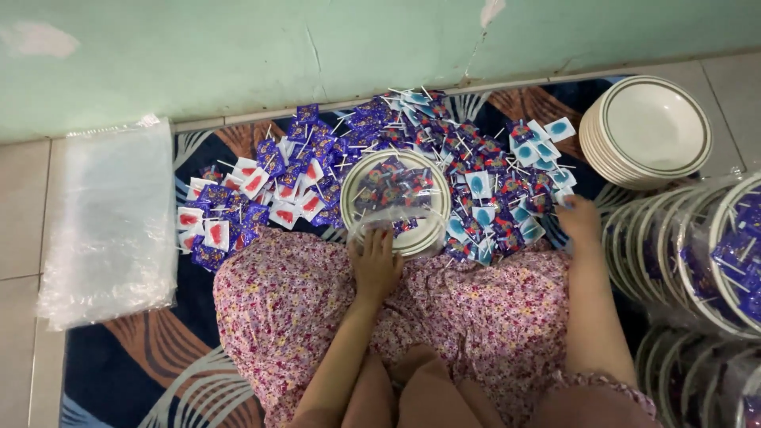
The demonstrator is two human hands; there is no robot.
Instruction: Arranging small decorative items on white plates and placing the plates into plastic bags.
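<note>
A white bowl [356, 181] with a green rim sits in front of my lap, filled with wrapped lollipops and covered by a clear plastic bag. My left hand [375, 261] presses on the bag's near edge at the bowl's front. My right hand [577, 219] reaches to the right, fingers down on the loose pile of wrapped lollipops [491, 186]. These lollipops have blue-purple and white wrappers with red or blue candy and thin white sticks, and they spread in an arc around the bowl on a patterned mat [151, 349].
A stack of empty white bowls [646, 131] stands at the back right. Bagged, filled bowls [713, 254] lean in rows along the right edge. A pile of clear plastic bags [111, 222] lies on the tiled floor at left. A green wall [238, 47] runs behind.
</note>
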